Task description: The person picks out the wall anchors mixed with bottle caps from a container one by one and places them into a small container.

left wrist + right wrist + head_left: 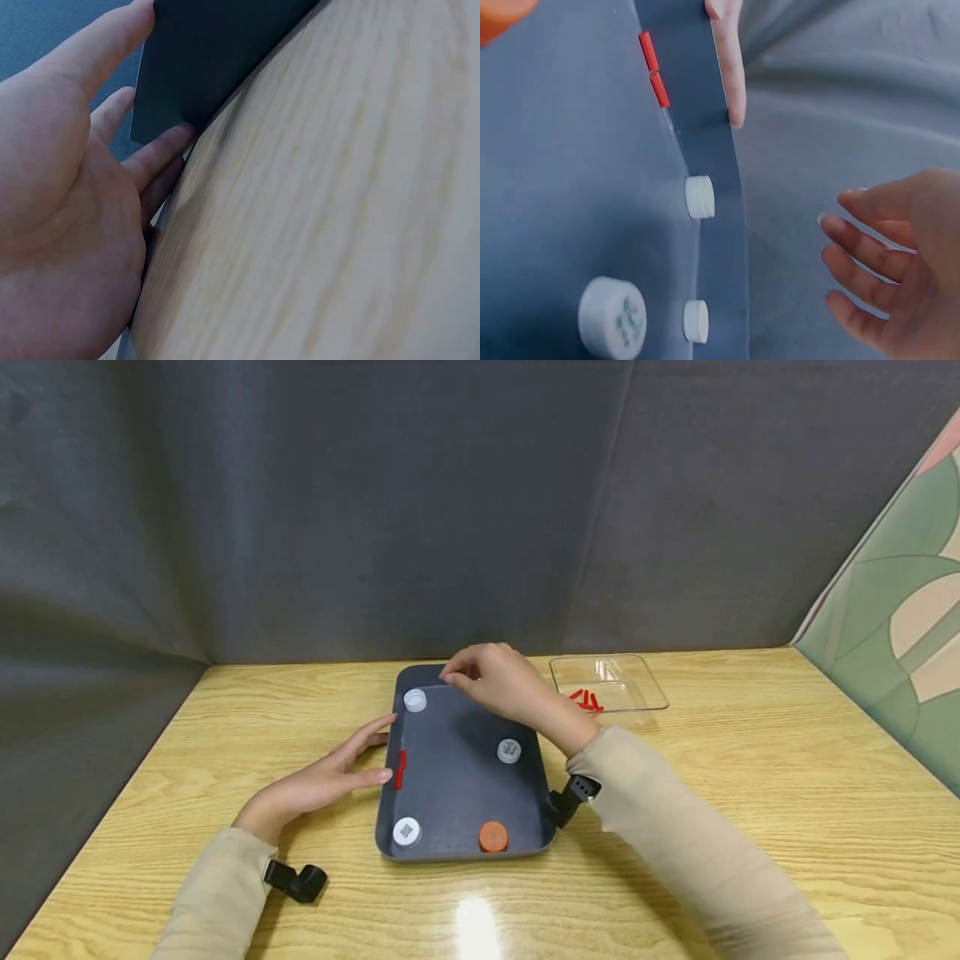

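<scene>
A dark grey tray (457,793) lies on the table. My left hand (322,785) is at its left edge, fingers extended against the side and thumb at the rim. Two red sticks (649,52) lie end to end inside that edge. Over the far edge, my right hand (495,681) hovers with loosely bent fingers; nothing shows between them in the right wrist view. White caps sit in the far left corner (416,700), at the right with a green mark (509,751), and near left (407,832). Another white cap (696,321) is mostly hidden by my right hand in the head view.
An orange cap (492,837) stands in the tray's near right part. Beyond the tray to the right is a clear plastic container (630,693) with several red sticks (587,700). A dark curtain (420,510) hangs behind the wooden table (750,760).
</scene>
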{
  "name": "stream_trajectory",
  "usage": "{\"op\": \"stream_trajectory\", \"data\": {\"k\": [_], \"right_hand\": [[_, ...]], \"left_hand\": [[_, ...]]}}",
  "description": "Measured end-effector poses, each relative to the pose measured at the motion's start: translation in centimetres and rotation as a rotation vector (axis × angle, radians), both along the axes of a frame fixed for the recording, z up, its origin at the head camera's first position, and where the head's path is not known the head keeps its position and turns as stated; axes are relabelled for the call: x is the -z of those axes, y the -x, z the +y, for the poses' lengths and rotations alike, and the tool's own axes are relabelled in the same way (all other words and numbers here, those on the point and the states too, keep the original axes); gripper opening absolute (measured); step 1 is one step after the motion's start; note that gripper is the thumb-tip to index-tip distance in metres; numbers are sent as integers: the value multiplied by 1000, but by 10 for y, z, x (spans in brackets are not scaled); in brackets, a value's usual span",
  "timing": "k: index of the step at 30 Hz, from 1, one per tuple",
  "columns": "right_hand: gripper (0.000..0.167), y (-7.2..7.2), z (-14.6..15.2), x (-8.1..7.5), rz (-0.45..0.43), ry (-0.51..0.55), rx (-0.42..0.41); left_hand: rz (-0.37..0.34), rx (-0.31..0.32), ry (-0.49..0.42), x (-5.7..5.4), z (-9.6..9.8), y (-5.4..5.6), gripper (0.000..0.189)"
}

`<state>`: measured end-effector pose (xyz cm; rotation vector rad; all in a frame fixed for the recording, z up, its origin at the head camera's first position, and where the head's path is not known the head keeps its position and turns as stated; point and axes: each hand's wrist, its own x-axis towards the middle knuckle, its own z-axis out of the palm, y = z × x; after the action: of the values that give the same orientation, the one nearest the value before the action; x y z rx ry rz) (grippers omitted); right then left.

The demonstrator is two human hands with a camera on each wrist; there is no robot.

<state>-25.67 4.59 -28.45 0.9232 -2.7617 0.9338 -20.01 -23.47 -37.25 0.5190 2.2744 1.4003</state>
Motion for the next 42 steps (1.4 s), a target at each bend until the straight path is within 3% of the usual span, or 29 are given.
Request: {"op": "stream_trajectory", "data": {"k": [13,23,31,42], "right_hand": [[17,11,-29,21,-121,-19,-101],[9,12,-45,36,-199,-61,-181],[8,14,-49,52,-334,-93,-282],[24,8,-54,58,-342,-171,-227]], "left_hand": [[-18,5,-47,0,3,0,82],[-28,6,-41,2,5,2,79],[-14,9,-24,1,6,2,76],[-8,26,-42,1,7,2,76]]}}
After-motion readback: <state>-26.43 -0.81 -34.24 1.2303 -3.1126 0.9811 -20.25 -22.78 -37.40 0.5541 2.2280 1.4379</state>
